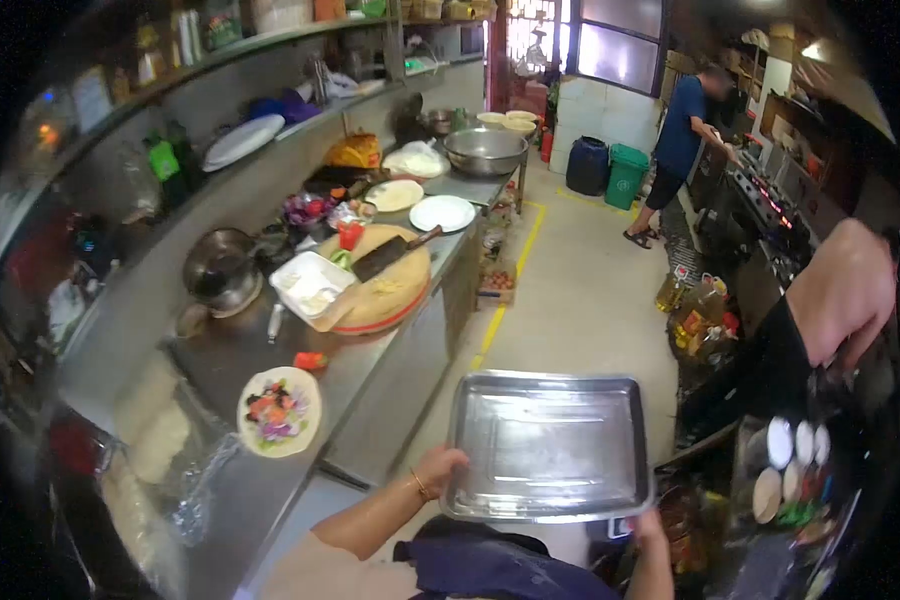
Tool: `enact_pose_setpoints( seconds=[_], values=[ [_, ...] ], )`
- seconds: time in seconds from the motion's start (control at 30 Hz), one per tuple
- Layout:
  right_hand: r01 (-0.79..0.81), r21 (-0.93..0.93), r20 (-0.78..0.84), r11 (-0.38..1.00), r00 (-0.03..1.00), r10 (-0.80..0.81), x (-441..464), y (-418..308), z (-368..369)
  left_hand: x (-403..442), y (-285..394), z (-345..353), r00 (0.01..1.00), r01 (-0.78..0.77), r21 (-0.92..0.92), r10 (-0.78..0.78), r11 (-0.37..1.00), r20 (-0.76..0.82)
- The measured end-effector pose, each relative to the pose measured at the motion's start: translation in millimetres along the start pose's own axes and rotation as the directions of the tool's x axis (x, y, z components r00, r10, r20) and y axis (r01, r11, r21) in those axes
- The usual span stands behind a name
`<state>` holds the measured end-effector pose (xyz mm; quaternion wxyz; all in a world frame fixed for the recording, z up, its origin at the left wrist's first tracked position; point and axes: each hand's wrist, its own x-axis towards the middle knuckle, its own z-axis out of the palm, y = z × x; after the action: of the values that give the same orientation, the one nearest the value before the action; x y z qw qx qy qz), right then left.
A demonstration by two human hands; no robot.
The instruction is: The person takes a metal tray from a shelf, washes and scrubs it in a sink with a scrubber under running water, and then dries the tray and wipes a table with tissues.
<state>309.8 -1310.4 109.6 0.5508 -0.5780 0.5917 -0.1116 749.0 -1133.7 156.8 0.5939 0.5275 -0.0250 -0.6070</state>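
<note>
A rectangular metal tray (555,450) is held out level in front of me, its inside bare and shiny. My left hand (438,472) is closed on its left edge, thumb over the rim; a thin bracelet circles that wrist. At the lower right corner, my right hand (650,525) grips the rim, its fingers mostly hidden beneath. Left of the tray, a plate of chopped colourful vegetables (278,412) sits on the steel counter (365,400). A piece of red pepper (310,360) lies just behind it.
On the counter stand a round cutting board (410,270) with a cleaver (380,258), a white container (315,285) and a pot (225,270). Another person's arm (845,290) reaches in at right. A person (682,130) works by the stove. Oil bottles (700,310) stand on the floor.
</note>
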Motion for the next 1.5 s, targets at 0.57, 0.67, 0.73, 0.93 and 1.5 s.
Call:
enact_pose_setpoints(
  seconds=[0.57, 0.67, 0.73, 0.93, 1.5],
  values=[
    [-0.51, -0.131, -0.091, 0.85, 0.86, 0.502, 275, -9, -64, 323, 197, 133, 0.982, -0.1, 0.015, 0.102, 0.995, -0.158],
    [-0.405, -0.308, -0.086, 0.861, 0.913, 0.399, 363, -39, -106, 359, 246, 164, 0.971, -0.128, -0.102, 0.104, 0.986, -0.214],
    [-0.185, -0.55, -0.044, 0.814, 0.98, 0.192, 433, -45, -144, 384, 279, 182, 0.965, -0.149, -0.129, 0.116, 0.98, -0.237],
    [0.071, -0.608, -0.12, 0.791, 0.977, -0.179, 709, -267, -202, 475, 360, 245, 0.927, -0.243, -0.139, 0.187, 0.96, -0.326],
    [-0.309, 0.4, 0.196, 0.863, 0.949, 0.249, 989, -672, -211, 936, 644, 371, 0.992, -0.108, 0.23, 0.091, 0.967, 0.083]
  ],
)
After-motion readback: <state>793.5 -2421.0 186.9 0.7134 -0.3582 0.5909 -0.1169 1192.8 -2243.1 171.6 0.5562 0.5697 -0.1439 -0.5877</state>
